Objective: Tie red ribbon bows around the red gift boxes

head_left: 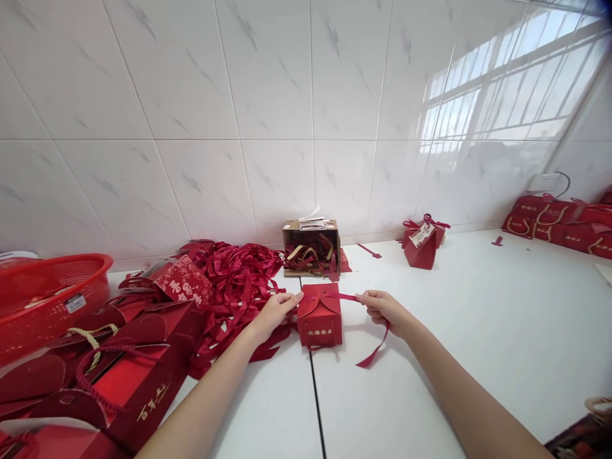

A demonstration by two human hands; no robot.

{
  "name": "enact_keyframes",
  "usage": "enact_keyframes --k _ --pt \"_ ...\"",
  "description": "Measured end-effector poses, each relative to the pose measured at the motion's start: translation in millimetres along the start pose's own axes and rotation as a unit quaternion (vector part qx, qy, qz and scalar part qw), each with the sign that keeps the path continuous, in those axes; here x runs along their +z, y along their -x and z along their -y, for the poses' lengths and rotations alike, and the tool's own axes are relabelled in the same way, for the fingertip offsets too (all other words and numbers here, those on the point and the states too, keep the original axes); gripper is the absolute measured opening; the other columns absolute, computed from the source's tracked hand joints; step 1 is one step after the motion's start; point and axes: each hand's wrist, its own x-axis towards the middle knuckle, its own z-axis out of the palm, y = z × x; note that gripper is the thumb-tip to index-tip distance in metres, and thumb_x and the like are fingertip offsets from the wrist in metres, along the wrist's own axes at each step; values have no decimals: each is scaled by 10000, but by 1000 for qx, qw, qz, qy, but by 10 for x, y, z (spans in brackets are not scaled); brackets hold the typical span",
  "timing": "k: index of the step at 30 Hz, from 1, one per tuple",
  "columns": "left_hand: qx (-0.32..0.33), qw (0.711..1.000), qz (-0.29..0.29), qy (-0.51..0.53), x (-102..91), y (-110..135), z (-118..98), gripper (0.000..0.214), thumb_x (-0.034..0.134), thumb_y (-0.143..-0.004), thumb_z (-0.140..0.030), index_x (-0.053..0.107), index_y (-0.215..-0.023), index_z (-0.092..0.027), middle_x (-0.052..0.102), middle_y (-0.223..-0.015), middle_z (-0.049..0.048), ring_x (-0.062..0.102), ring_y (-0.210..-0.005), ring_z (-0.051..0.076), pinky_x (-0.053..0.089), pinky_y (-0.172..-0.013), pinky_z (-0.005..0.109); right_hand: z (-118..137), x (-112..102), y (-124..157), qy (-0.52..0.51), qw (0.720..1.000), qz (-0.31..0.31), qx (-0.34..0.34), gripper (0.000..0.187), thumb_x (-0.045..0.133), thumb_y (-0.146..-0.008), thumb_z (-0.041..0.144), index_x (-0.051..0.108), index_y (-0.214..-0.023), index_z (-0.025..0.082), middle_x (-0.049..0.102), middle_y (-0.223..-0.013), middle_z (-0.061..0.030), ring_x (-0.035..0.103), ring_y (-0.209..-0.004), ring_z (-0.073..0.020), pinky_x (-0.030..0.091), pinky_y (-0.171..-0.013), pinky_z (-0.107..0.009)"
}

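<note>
A small red gift box [319, 331] with gold characters on its front stands upright on the white table, its rounded top flaps folded over each other. Dark red ribbon [344, 296] runs through the holes in the flaps and out to the right. My right hand [382, 309] pinches that ribbon beside the box, and its loose end hangs down to the tabletop. At the box's upper left edge, my left hand [280, 311] is closed with the thumb against the corner. Whether it also grips the ribbon's other end I cannot tell.
Left of the box lies a heap of red ribbons [239, 280], with larger red boxes [157, 376] and a red plastic basket [71, 287]. Against the tiled wall stand a cardboard box [287, 245] of ribbons and a tied red box [421, 248]. Red boxes [564, 223] line the far right.
</note>
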Motion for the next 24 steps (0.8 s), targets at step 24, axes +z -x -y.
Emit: enact_keyframes --k 24 --pt "-178 982 63 7 -219 212 -193 371 613 -696 -451 589 -952 -184 621 -523 40 542 -377 173 317 -354 211 -28 447 54 -351 930 -107 2 327 692 -738 357 572 -1017 235 587 -739 27 478 -495 -48 423 -481 -176"
